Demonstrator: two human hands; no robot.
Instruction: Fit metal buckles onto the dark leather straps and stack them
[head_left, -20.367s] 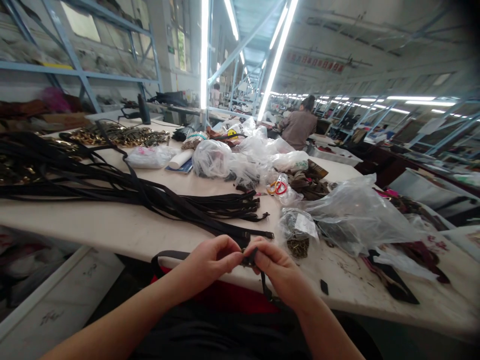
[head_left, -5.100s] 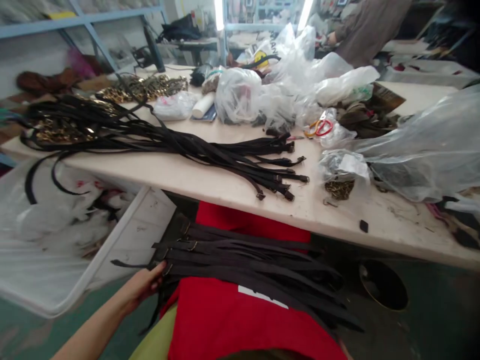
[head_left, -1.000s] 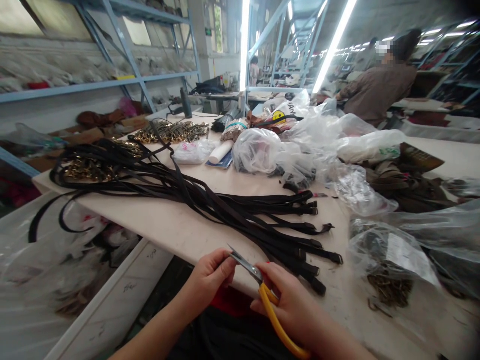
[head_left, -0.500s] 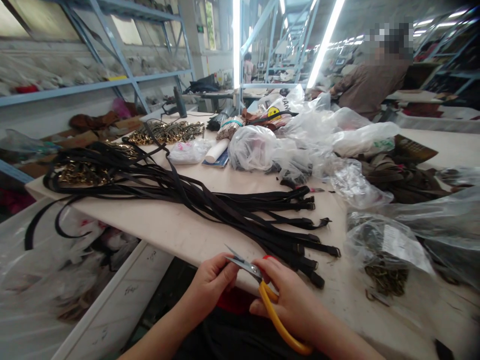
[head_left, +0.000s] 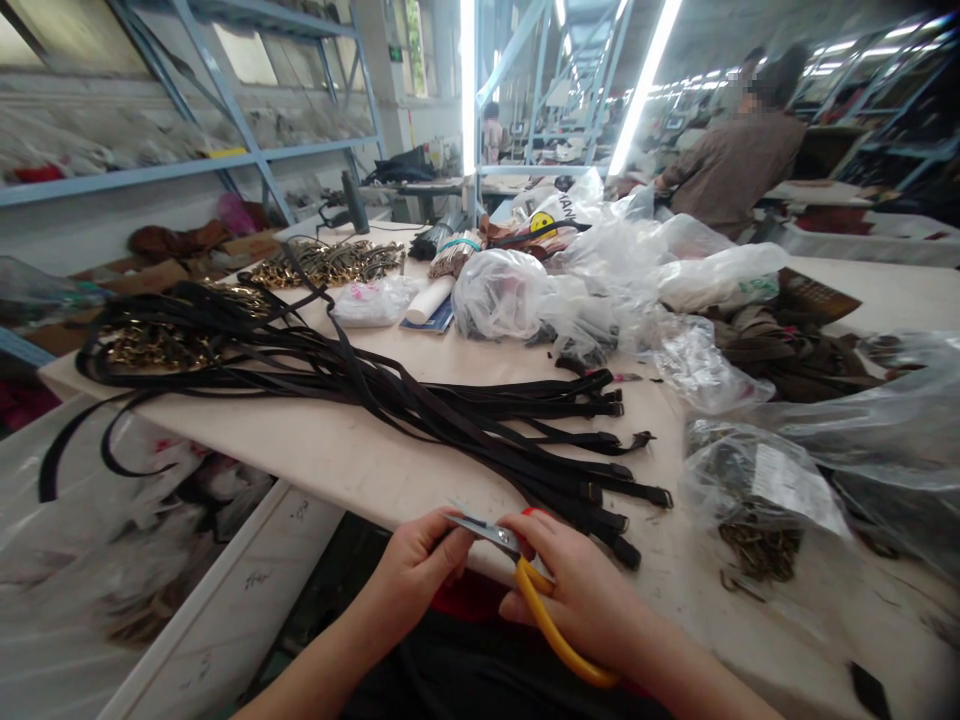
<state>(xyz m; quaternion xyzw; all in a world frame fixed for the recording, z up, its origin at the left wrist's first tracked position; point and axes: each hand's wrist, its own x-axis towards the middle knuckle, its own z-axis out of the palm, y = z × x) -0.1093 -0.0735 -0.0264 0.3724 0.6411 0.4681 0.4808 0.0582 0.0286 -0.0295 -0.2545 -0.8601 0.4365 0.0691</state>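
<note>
Blue rack (head_left: 135, 173) on your far left, loaded with plastic-wrapped stock. Table (head_left: 300, 440) in front of you, pale top, near edge just past your hands. White bin (head_left: 217, 610) below it at left, marked on the outside wall, bagged scraps inside.

Co-worker (head_left: 739, 175) beyond the table, right of centre.

Black straps (head_left: 442, 410) piled across the left and middle of your table, buckled ends pointing right, a couple of tails hanging off the left end. Clear bags (head_left: 499, 295) bunched behind them through the middle. Bag of hooks (head_left: 757, 490) nearer you at right, some of the metal showing at its mouth.

Your right hand (head_left: 566, 580) is wrapped round the scissors handle, index finger up near the pivot. Your left hand (head_left: 424, 555) has thumb and fingers pressed together at the blade ends; can't tell what's between them, too small and partly hidden.

Scissors (head_left: 538, 610), yellow handle, sit between your two hands, in front of the near strap ends and apart from them. Blades point left at your left fingertips; blur hides how far apart they are.

White roll (head_left: 430, 300) lies on a blue sheet (head_left: 441, 318) behind the straps. Brass clips (head_left: 330, 262) heaped to the left of that. Dark scrap (head_left: 868, 688) at the near right.
</note>
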